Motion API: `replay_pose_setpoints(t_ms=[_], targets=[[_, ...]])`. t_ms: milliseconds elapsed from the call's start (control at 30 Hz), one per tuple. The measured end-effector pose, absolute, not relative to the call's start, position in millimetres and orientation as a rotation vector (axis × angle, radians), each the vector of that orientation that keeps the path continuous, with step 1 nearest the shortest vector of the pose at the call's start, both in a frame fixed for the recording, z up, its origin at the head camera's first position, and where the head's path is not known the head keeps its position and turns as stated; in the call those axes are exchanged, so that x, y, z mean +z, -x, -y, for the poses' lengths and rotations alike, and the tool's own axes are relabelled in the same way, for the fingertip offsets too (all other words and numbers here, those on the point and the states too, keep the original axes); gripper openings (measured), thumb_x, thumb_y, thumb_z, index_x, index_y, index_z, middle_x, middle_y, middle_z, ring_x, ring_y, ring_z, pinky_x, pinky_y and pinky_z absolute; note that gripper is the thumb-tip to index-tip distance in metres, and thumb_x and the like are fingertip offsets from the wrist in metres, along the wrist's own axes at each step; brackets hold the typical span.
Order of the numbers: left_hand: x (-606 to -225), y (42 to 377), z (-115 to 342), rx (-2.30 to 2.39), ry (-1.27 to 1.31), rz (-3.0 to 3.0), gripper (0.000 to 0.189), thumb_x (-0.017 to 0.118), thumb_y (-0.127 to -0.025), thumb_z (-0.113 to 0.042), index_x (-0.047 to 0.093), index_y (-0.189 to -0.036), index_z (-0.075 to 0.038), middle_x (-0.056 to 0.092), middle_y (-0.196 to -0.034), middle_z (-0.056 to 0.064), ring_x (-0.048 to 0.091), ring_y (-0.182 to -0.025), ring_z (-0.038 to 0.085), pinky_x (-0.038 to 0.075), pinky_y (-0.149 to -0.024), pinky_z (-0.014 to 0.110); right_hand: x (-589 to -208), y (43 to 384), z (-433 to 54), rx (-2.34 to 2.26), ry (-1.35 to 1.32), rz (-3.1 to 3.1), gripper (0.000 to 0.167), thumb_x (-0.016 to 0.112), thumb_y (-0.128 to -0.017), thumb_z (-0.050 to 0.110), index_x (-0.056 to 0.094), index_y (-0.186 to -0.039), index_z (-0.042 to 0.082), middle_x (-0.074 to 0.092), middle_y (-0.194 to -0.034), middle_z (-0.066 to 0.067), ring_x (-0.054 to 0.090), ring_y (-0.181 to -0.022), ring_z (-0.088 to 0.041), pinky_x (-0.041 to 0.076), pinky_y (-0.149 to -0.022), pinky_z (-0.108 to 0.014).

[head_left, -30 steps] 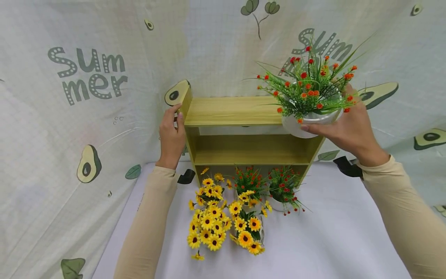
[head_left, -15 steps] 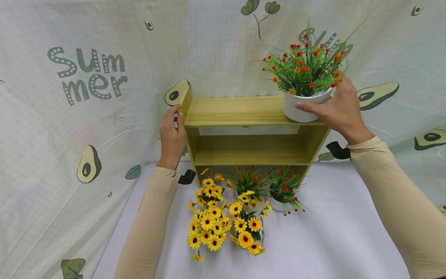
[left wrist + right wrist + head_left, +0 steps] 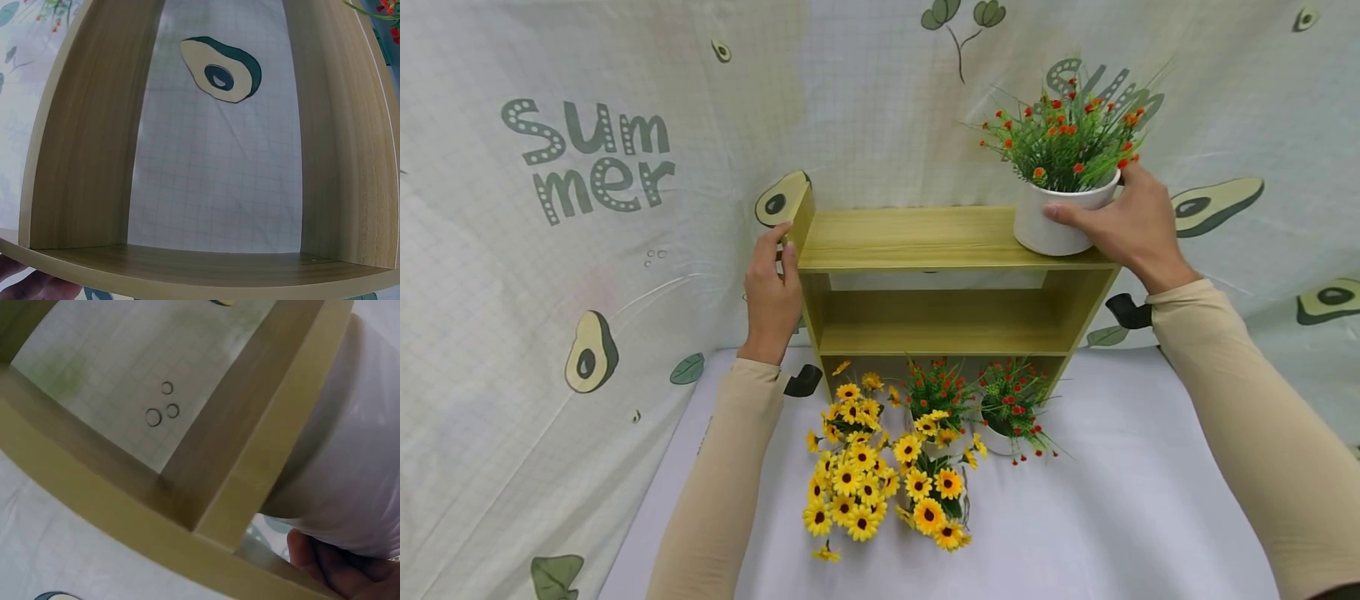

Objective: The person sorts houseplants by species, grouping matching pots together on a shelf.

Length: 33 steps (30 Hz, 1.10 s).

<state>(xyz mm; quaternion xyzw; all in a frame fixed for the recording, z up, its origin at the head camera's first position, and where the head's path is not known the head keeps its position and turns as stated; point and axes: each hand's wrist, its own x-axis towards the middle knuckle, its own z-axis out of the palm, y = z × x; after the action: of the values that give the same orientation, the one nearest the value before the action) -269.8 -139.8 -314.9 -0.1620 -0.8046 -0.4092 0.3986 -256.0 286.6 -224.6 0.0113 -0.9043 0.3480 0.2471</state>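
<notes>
A white flowerpot (image 3: 1051,223) with red-orange flowers and green grass stands at the right end of the wooden shelf's (image 3: 910,237) top board. My right hand (image 3: 1141,227) holds the pot from its right side, thumb across the front. In the right wrist view the pot's wall (image 3: 356,450) is right at the board's edge, with the fingers (image 3: 301,553) beneath it. My left hand (image 3: 772,296) grips the upper left side panel of the shelf. In the left wrist view only part of that hand (image 3: 40,289) shows, at the lower left corner by the panel.
Two pots of yellow daisy-like flowers (image 3: 848,483) (image 3: 928,508) stand in front of the shelf. Behind and right of them are two red-flowered plants (image 3: 936,390) (image 3: 1011,404). A printed cloth (image 3: 602,250) hangs behind; a white surface (image 3: 1112,500) lies below.
My right hand has brought the flowerpot down and back onto the right end of the top board, the pot turning more upright. My left hand stays on the side panel.
</notes>
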Motion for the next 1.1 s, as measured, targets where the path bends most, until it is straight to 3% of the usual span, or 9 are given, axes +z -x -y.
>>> replay_pose_setpoints(t_ms=[100,467,600,733,867,967,1100], targets=[[-314.6,269.5,139.5,-1.031,0.412,2.037,0.036,0.046,-0.115,-0.015,0.058,-0.143,0.003,0.063,-0.135,0.025,0.065,-0.111,0.038,0.055,-0.08,0.048,-225.0,259.8,-290.7,0.967,0.0,2.496,0.094,0.079,-0.089,0.052,0.045,-0.153,-0.008,0.056,-0.144,-0.033,0.053,-0.131,-0.048,0.041,-0.107,-0.063],[-315.5,270.3,139.9,-1.03,0.424,2.039,0.036,0.045,-0.115,-0.016,0.058,-0.143,0.004,0.063,-0.132,0.026,0.064,-0.11,0.039,0.055,-0.085,0.05,-224.7,265.0,-296.1,1.008,0.046,2.525,0.103,0.076,-0.09,0.057,0.028,-0.167,0.008,0.042,-0.163,-0.023,0.043,-0.147,-0.044,0.034,-0.118,-0.063],[-315.7,270.1,140.8,-1.046,0.422,2.042,0.037,0.045,-0.115,-0.017,0.057,-0.144,0.003,0.063,-0.132,0.025,0.063,-0.108,0.039,0.054,-0.084,0.049,-225.1,264.0,-296.4,0.992,0.012,2.534,0.105,0.075,-0.091,0.057,0.024,-0.167,0.005,0.04,-0.163,-0.026,0.04,-0.149,-0.047,0.032,-0.119,-0.064],[-315.7,270.5,141.3,-1.047,0.42,2.046,0.037,0.045,-0.115,-0.016,0.057,-0.144,0.003,0.063,-0.136,0.025,0.063,-0.115,0.038,0.055,-0.093,0.051,-225.7,259.6,-297.7,0.973,-0.009,2.566,0.103,0.071,-0.094,0.057,0.024,-0.165,-0.002,0.04,-0.16,-0.032,0.042,-0.144,-0.052,0.035,-0.115,-0.067],[-316.7,271.2,141.9,-1.048,0.413,2.046,0.036,0.046,-0.115,-0.015,0.058,-0.144,0.003,0.063,-0.137,0.024,0.063,-0.118,0.038,0.055,-0.094,0.051,-233.4,249.1,-299.0,0.933,0.021,2.537,0.102,0.068,-0.096,0.057,0.021,-0.167,0.0,0.038,-0.163,-0.029,0.04,-0.146,-0.049,0.033,-0.115,-0.067],[-317.1,271.9,141.8,-1.046,0.415,2.042,0.036,0.046,-0.115,-0.015,0.058,-0.143,0.003,0.063,-0.137,0.024,0.063,-0.117,0.038,0.055,-0.094,0.051,-245.3,234.4,-300.0,0.914,0.042,2.41,0.098,0.072,-0.095,0.052,0.025,-0.167,0.004,0.039,-0.163,-0.024,0.037,-0.149,-0.042,0.03,-0.119,-0.063],[-316.9,272.4,141.5,-1.049,0.421,2.037,0.036,0.045,-0.115,-0.016,0.058,-0.144,0.003,0.063,-0.135,0.025,0.063,-0.112,0.039,0.055,-0.091,0.051,-269.7,212.0,-303.6,0.897,-0.038,2.158,0.09,0.082,-0.089,0.045,0.042,-0.158,0.003,0.049,-0.153,-0.022,0.042,-0.142,-0.038,0.03,-0.12,-0.047]])
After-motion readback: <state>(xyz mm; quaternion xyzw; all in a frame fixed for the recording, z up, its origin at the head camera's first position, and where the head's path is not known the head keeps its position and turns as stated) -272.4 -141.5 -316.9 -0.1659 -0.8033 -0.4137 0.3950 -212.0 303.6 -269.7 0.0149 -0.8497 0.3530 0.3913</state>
